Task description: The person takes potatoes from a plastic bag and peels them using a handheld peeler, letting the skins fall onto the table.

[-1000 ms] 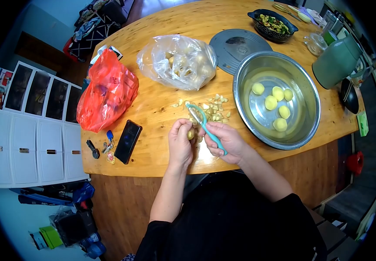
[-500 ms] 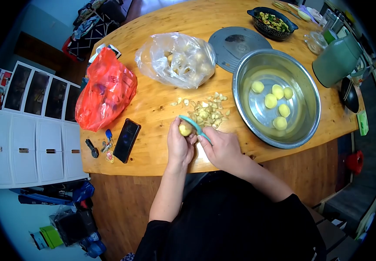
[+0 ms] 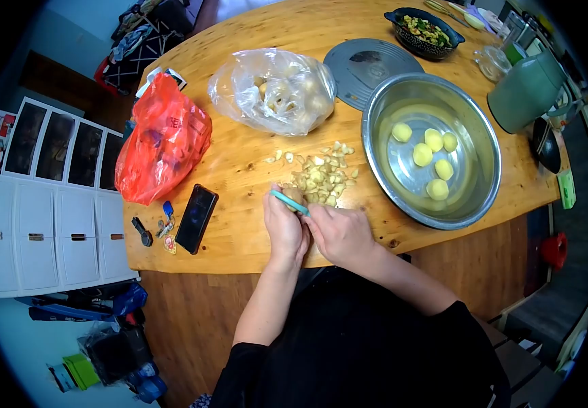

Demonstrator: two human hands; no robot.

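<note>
Nearer to me and a touch leftward, the turquoise peeler (image 3: 290, 202) has shifted since half a second ago, now lying across the potato (image 3: 296, 193). My left hand (image 3: 286, 232) is curled around that potato; my right hand (image 3: 343, 234) is wrapped around the peeler's handle. Peelings (image 3: 321, 178) lie just beyond on the table (image 3: 239, 238); right of them, a steel basin (image 3: 479, 149) holds peeled potatoes (image 3: 422, 155). A clear bag (image 3: 307, 122) sits farther off.

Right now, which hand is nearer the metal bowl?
Right. The right hand is left of the metal bowl, apart from it; the left hand is farther left.
</note>
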